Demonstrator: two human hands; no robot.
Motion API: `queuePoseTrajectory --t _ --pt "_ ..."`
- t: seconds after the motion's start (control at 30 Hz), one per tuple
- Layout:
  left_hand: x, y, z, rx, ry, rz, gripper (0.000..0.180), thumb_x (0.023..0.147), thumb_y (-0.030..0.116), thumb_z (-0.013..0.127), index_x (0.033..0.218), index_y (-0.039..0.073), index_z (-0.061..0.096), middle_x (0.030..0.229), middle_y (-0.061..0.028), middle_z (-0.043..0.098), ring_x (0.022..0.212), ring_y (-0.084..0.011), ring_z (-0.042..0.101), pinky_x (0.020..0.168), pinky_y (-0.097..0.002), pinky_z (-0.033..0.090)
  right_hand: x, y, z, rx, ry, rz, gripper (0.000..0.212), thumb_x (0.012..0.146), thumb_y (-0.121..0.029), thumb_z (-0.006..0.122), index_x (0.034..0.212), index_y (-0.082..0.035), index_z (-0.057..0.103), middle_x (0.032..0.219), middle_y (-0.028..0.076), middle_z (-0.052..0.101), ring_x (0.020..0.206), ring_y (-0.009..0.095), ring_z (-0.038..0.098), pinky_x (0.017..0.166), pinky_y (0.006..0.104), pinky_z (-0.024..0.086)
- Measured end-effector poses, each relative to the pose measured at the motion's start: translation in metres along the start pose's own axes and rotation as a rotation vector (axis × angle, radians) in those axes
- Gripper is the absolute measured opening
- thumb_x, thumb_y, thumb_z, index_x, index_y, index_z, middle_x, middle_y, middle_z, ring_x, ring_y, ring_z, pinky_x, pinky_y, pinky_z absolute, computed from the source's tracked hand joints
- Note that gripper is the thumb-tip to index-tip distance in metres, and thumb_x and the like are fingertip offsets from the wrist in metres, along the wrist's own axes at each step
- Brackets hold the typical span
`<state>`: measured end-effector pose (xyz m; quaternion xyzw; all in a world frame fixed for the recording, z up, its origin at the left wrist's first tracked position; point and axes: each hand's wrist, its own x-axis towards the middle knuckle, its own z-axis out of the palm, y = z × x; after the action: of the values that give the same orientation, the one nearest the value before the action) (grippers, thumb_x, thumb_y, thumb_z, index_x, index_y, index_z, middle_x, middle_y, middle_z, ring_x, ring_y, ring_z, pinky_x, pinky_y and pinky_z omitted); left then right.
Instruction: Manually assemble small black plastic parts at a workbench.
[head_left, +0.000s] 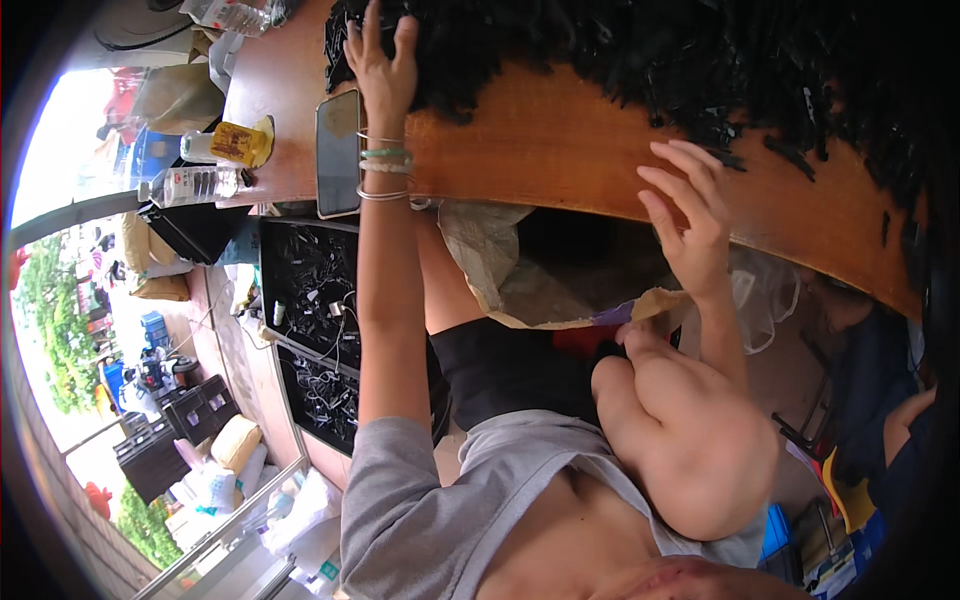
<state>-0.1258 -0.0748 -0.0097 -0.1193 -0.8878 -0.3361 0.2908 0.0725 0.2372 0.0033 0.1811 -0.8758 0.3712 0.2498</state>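
Note:
A large heap of small black elongated pieces point(600, 45) covers the far side of the brown wooden table point(540, 140); their exact kind cannot be made out. My left hand point(385, 70) reaches to the heap's left edge with its fingers spread and nothing in them. Thin bracelets circle that wrist. My right hand point(695, 215) hovers at the table's near edge, fingers apart and slightly bent, holding nothing. Below it, an open sack point(490, 270) hangs under the table edge by my legs, its inside dark.
A smartphone point(338, 150) lies by my left forearm. Plastic bottles point(200, 186) and a yellow container point(240, 145) stand at the table's left end. Black trays point(315, 290) of cables and small parts sit below left. Another person's arm point(905, 425) shows at far right.

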Motion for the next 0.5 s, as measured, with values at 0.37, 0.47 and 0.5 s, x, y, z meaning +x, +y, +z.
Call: queuePoseTrajectory --t 0.37,0.47,0.5 --pt "-0.053 0.068 0.029 -0.003 0.110 0.023 0.056 0.072 0.042 0.077 0.121 0.022 0.060 0.138 -0.0388 0.029 0.114 -0.0534 0.045 0.095 -0.0511 0.040 0.024 -0.024 0.078 -0.056 -0.251 -0.292 0.078 0.068 -0.024 0.078 0.138 -0.027 0.043 0.151 0.010 0.025 0.140 0.032 0.022 0.108 0.0600 0.021" --pt "-0.074 0.082 0.021 -0.017 0.042 0.027 0.054 0.071 0.033 0.079 0.121 0.019 0.061 0.136 -0.0392 0.032 0.116 -0.0525 0.045 0.095 -0.0483 0.042 0.024 -0.027 0.086 -0.048 -0.229 -0.162 0.083 0.070 -0.026 0.078 0.142 -0.027 0.037 0.152 0.012 0.022 0.140 0.035 0.019 0.107 0.0635 0.019" --pt "-0.078 0.087 0.016 -0.006 0.014 0.051 0.054 0.072 0.029 0.079 0.121 0.018 0.061 0.135 -0.0399 0.033 0.120 -0.0524 0.044 0.095 -0.0465 0.044 0.023 -0.026 0.085 -0.040 -0.232 -0.173 0.083 0.070 -0.026 0.078 0.142 -0.027 0.037 0.152 0.012 0.022 0.140 0.035 0.019 0.107 0.0635 0.019"
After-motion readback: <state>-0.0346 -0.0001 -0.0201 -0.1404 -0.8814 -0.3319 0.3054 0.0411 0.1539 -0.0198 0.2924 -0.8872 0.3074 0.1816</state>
